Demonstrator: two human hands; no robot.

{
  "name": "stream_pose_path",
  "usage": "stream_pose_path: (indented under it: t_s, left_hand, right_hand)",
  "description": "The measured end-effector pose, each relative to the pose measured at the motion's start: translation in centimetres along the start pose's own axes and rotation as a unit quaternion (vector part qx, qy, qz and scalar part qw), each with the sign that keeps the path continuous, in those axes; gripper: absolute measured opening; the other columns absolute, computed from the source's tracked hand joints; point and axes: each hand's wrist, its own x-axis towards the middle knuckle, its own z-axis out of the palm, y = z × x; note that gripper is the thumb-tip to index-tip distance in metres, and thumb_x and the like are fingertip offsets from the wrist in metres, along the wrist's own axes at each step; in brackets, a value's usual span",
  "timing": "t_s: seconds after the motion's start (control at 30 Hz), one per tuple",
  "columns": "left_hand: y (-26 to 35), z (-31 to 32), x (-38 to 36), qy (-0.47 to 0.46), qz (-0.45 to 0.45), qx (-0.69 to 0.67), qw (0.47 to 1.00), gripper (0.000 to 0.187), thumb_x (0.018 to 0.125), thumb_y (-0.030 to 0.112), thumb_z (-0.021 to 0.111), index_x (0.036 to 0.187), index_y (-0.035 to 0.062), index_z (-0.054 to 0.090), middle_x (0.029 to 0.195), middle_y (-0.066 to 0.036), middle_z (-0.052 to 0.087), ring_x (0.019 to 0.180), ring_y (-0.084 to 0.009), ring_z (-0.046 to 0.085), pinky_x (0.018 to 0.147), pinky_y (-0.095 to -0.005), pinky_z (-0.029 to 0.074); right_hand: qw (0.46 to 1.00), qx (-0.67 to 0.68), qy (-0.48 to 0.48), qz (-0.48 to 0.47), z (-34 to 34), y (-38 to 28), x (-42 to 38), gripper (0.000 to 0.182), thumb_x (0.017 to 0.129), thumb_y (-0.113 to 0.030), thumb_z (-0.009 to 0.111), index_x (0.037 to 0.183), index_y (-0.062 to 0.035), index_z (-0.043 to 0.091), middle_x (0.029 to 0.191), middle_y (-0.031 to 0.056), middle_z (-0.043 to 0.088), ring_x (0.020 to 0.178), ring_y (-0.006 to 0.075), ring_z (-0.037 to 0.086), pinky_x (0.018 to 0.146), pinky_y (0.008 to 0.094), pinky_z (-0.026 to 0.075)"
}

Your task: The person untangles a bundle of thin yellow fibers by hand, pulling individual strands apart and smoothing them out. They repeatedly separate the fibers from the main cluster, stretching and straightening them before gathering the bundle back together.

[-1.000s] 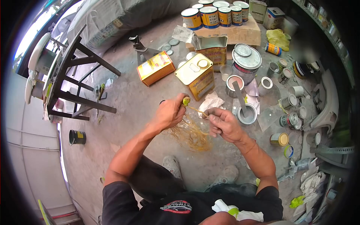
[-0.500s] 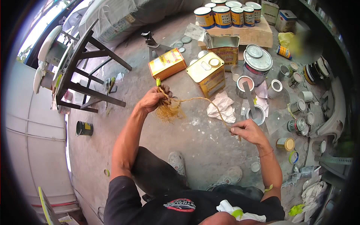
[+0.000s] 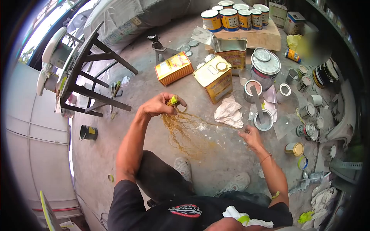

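Observation:
My left hand (image 3: 160, 105) is closed on the top of a bundle of thin yellow-brown strands (image 3: 178, 131), whose loose ends hang down spread out and wavy. A yellow-green piece (image 3: 173, 100) sticks up at the top of the bundle, between thumb and fingers. One stretch of strand (image 3: 210, 122) runs across to my right hand (image 3: 251, 138), which pinches its far end. Beyond the strand stands a gold thinner can (image 3: 216, 86), and a crumpled white cloth (image 3: 229, 112) lies on the floor near my right hand.
An orange thinner can (image 3: 174, 68) lies tipped over. An open tin with a stir stick (image 3: 263, 120) stands by my right hand, with many paint cans behind it. Unopened cans (image 3: 230, 19) top a cardboard box (image 3: 252, 37). A dark wooden stand (image 3: 92, 77) is at left.
The bundle has loosened and its strands hang longer and wider. The thick cord between my hands is now a thinner, fuzzy strand. My right hand has moved slightly left and its grip has turned.

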Motion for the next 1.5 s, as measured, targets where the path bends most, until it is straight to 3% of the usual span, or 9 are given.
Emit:
stream_pose_path:
  t_s: [0.13, 0.2, 0.37, 0.6, 0.67, 0.9, 1.07, 1.23, 1.5]
  left_hand:
    - [-0.9, 0.2, 0.3, -0.048, 0.059, -0.060, 0.995, 0.031, 0.077, 0.023, 0.081, 0.095, 0.0020, 0.067, 0.084, 0.002, 0.059, 0.075, -0.0077, 0.051, 0.064, -0.0226, 0.039]
    - [0.2, 1.7, 0.6, 0.101, 0.077, -0.137, 0.982, 0.031, 0.082, 0.026, 0.077, 0.099, 0.0032, 0.066, 0.084, 0.003, 0.060, 0.074, -0.0070, 0.051, 0.064, -0.0223, 0.039]
    - [3.1, 5.2, 0.2, 0.004, 0.078, -0.004, 0.997, 0.022, 0.087, 0.022, 0.072, 0.095, 0.0030, 0.065, 0.088, 0.001, 0.063, 0.080, -0.0070, 0.054, 0.072, -0.0241, 0.045]
    - [3.6, 9.4, 0.5, 0.000, 0.104, 0.022, 0.994, 0.015, 0.088, 0.014, 0.071, 0.094, 0.0017, 0.066, 0.087, 0.000, 0.065, 0.083, -0.0082, 0.056, 0.075, -0.0271, 0.046]
    - [3.5, 9.9, 0.4, 0.014, 0.089, 0.043, 0.995, 0.014, 0.090, 0.014, 0.068, 0.097, 0.0018, 0.067, 0.087, 0.000, 0.065, 0.083, -0.0083, 0.056, 0.074, -0.0274, 0.047]
    - [5.1, 11.4, 0.4, 0.090, 0.045, 0.187, 0.977, 0.020, 0.093, 0.019, 0.065, 0.102, 0.0015, 0.067, 0.080, 0.000, 0.065, 0.074, -0.0078, 0.054, 0.068, -0.0277, 0.047]
    - [2.2, 11.5, 1.4, 0.111, 0.122, 0.034, 0.986, 0.020, 0.094, 0.021, 0.063, 0.100, 0.0019, 0.063, 0.081, 0.003, 0.060, 0.074, -0.0060, 0.052, 0.065, -0.0248, 0.044]
    - [2.2, 9.6, 1.8, 0.289, 0.184, -0.043, 0.938, 0.016, 0.093, 0.018, 0.065, 0.099, 0.0029, 0.065, 0.077, 0.004, 0.061, 0.065, -0.0038, 0.046, 0.056, -0.0222, 0.037]
    - [-4.2, -8.9, 0.0, 0.686, 0.199, 0.006, 0.700, 0.028, 0.094, 0.026, 0.063, 0.094, -0.0020, 0.063, 0.075, 0.000, 0.061, 0.063, -0.0083, 0.048, 0.057, -0.0267, 0.039]
  right_hand:
    - [0.984, -0.169, -0.014, -0.058, 0.8, 0.5, -0.6, 0.044, 0.072, -0.031, 0.076, 0.097, 0.0034, 0.064, 0.073, 0.0121, 0.066, 0.061, 0.0256, 0.059, 0.060, 0.0388, 0.046]
    - [0.903, -0.405, -0.128, -0.060, 0.9, -2.7, -2.4, 0.063, 0.072, -0.040, 0.077, 0.114, 0.0041, 0.059, 0.094, 0.0212, 0.066, 0.084, 0.0356, 0.064, 0.075, 0.0442, 0.049]
    - [0.905, -0.269, -0.083, -0.319, 0.4, -12.7, -4.8, 0.075, 0.076, -0.041, 0.077, 0.130, 0.0036, 0.050, 0.131, 0.0244, 0.050, 0.116, 0.0332, 0.055, 0.099, 0.0384, 0.043]
    - [0.906, -0.072, -0.209, -0.360, 3.6, -19.6, -5.4, 0.036, 0.093, -0.028, 0.060, 0.115, 0.0002, 0.060, 0.106, 0.0179, 0.065, 0.096, 0.0301, 0.063, 0.083, 0.0351, 0.048]
    - [0.953, 0.040, -0.245, -0.172, 4.2, -19.0, -5.4, 0.029, 0.093, -0.022, 0.060, 0.108, 0.0025, 0.062, 0.097, 0.0128, 0.067, 0.088, 0.0262, 0.065, 0.076, 0.0331, 0.049]
    - [0.916, -0.209, -0.134, -0.314, 3.6, -18.0, -4.3, 0.026, 0.091, -0.019, 0.061, 0.105, 0.0026, 0.064, 0.097, 0.0139, 0.067, 0.087, 0.0186, 0.064, 0.076, 0.0321, 0.048]
    - [0.940, 0.178, -0.274, -0.099, 3.9, -18.6, -3.8, 0.022, 0.089, -0.018, 0.068, 0.095, 0.0033, 0.070, 0.083, 0.0097, 0.070, 0.078, 0.0141, 0.066, 0.073, 0.0269, 0.050]
    - [0.918, 0.236, -0.311, -0.072, 5.1, -17.5, -3.6, 0.022, 0.088, -0.015, 0.069, 0.095, 0.0059, 0.069, 0.081, 0.0129, 0.071, 0.072, 0.0146, 0.067, 0.064, 0.0235, 0.052]
    - [0.948, -0.109, -0.227, -0.194, 6.4, -13.0, -6.8, 0.021, 0.085, -0.024, 0.071, 0.085, -0.0038, 0.074, 0.070, 0.0087, 0.069, 0.063, 0.0166, 0.065, 0.059, 0.0309, 0.049]
